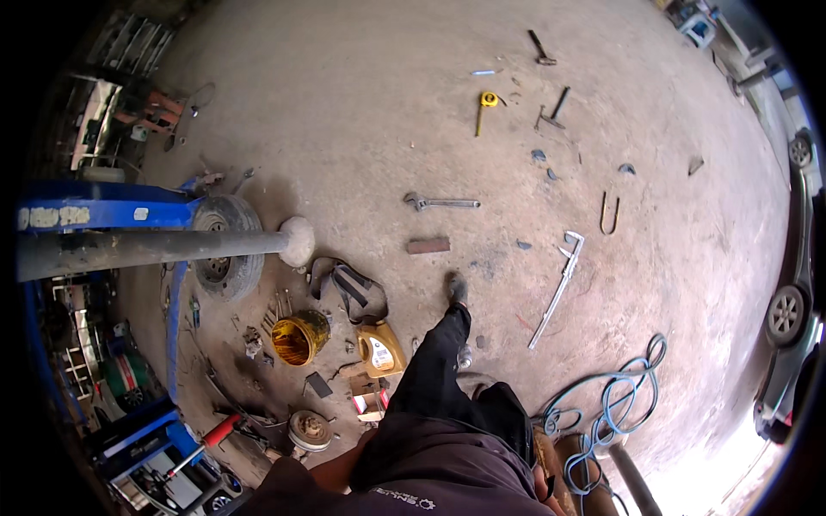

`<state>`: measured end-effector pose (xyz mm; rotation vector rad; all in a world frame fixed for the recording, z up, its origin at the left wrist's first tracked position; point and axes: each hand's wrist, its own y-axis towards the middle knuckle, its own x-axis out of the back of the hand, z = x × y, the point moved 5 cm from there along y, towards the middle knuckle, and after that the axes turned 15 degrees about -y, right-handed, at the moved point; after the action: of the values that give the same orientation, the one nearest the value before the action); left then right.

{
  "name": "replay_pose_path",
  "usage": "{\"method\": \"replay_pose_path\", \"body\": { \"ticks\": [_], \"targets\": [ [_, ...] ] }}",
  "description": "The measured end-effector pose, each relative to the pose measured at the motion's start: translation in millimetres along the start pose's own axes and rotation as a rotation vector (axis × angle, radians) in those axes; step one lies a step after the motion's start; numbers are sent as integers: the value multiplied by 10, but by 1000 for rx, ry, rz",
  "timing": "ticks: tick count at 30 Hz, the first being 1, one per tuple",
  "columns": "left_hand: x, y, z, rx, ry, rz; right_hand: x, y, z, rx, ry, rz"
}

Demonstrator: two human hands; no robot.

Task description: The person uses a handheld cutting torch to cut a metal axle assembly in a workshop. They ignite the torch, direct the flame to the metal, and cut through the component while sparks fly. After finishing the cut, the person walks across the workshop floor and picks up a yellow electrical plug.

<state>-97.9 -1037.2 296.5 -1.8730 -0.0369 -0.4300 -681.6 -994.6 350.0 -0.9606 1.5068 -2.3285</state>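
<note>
My left forearm shows at the lower edge; the hand is hidden against my dark-clothed thigh. On the other side, a little skin of my right arm, with a dark band, shows beside my hip; its fingers are hidden. Nearest my left side are a red and white box, a gold oil jug and a round metal part. Coiled blue hose lies near my right side. Ahead of my shoe lie a brown block and an adjustable wrench.
A large vernier caliper, U-bolt, tape measure and hammers lie on the concrete floor. Leftward stand a yellow bucket, a wheel and a grey post. A car stands far right.
</note>
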Motion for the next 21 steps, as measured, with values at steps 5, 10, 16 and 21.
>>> {"method": "replay_pose_path", "body": {
  "ticks": [5, 10, 16, 21],
  "targets": [
    [459, 530, -1397, -67, -141, -69, 1210, 829, 2534, -259, 197, 52],
    [995, 1065, -2884, -156, -176, -78, 1805, 1801, 3402, -173, 75, -13],
    [1730, 2141, -4662, -279, -195, 0, 2693, 3073, 4643, -181, -81, -66],
    [2018, 2158, -6470, -358, 70, -157, 4248, 4318, 5849, -434, 132, -16]
  ]
}}
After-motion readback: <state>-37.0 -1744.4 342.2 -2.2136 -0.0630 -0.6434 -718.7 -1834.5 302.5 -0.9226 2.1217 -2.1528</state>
